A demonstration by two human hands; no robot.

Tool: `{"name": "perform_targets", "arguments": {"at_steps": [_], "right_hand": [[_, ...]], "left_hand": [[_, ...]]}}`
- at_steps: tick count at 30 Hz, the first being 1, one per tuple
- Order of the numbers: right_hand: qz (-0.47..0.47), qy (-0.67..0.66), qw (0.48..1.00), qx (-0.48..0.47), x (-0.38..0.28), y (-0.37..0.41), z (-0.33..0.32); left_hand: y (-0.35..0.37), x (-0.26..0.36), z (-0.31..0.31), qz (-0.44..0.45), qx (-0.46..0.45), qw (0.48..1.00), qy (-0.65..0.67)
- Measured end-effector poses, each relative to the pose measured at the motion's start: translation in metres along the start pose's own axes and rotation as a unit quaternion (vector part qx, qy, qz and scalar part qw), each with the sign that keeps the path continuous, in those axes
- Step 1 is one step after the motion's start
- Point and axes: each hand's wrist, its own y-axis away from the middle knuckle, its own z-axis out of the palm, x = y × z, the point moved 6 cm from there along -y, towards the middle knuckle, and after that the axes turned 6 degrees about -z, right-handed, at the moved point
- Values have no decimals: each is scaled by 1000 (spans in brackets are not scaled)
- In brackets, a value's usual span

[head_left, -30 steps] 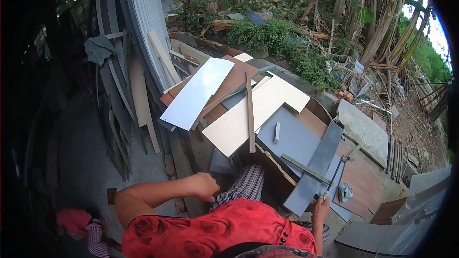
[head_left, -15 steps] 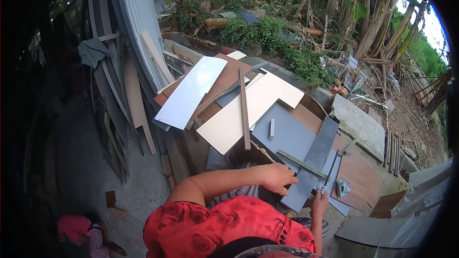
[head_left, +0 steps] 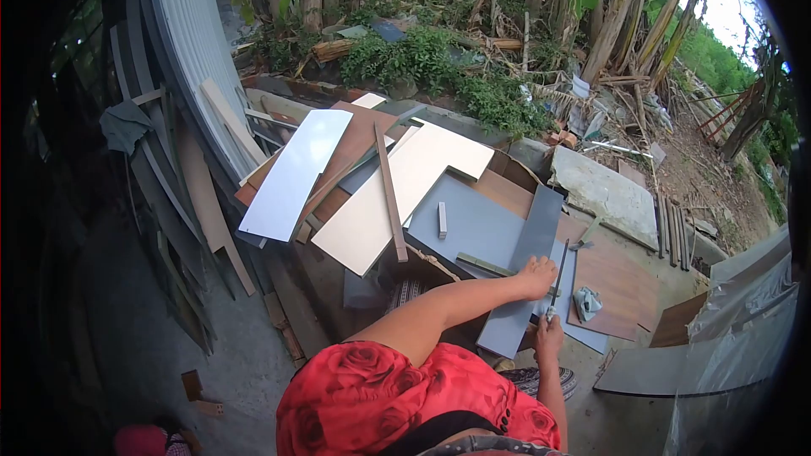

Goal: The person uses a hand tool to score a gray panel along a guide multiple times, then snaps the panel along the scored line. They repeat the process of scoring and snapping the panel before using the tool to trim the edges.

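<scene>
My left hand (head_left: 538, 279) is over the right part of a narrow greenish strip (head_left: 483, 265), its fingers bent round it and hiding that end. Under the strip lies a long dark grey board (head_left: 541, 218), slanting across a wider blue-grey panel (head_left: 473, 216). My right hand (head_left: 549, 336), low at the board's right side, is closed on the pale handle of a long thin blade tool (head_left: 560, 277). The blade points up and away from me, just right of my left fingers. A crumpled grey-blue cloth (head_left: 587, 304) sits right of the blade on a brown wood panel (head_left: 621, 291).
A small pale block (head_left: 442, 219) stands on the blue-grey panel. To the left are a cream board (head_left: 363, 241), a brown stick (head_left: 389, 194) and a white panel (head_left: 296, 173). Long boards lean at far left (head_left: 198, 186). Another person (head_left: 148, 441) is at the lower left.
My left hand has gone from the near edge of the dark board up and right onto the strip. My right hand keeps its hold on the blade tool. The whole view has shifted.
</scene>
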Motion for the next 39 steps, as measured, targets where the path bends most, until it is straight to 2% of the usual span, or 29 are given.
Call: {"name": "perform_targets", "arguments": {"at_steps": [4,7,13,15,20,22,25,27,28,30,32,34,39], "right_hand": [[-3,7,1000,-10,-2,1,0],[0,-7,1000,-8,-1,-1,0],[15,-1,1000,-11,-6,0,-4],[25,35,998,-44,-7,1,-5],[6,27,999,-25,-10,-1,-5],[17,24,999,-31,-6,-1,-6],[73,-22,993,-88,4,19,-10],[45,10,995,-93,-13,48,-30],[41,34,995,-82,-13,68,-37],[38,55,995,-73,-9,84,-37],[76,42,993,-83,1,94,-36],[71,30,993,-88,-7,85,-40],[33,13,996,-80,1,10,-17]], "left_hand": [[5,-12,21,-21,-11,1000,11],[13,-20,25,-33,22,998,41],[23,-14,24,14,55,998,17],[22,-17,23,22,83,996,24],[26,-19,22,40,139,989,22],[23,-21,22,32,122,992,21],[23,-22,31,-13,92,995,40],[20,-24,31,-20,82,996,41],[23,-22,27,4,136,991,15],[23,-24,27,1,137,990,12],[24,-21,24,8,135,991,12],[22,-22,25,-3,108,994,32],[24,-23,24,11,123,992,26]]}}
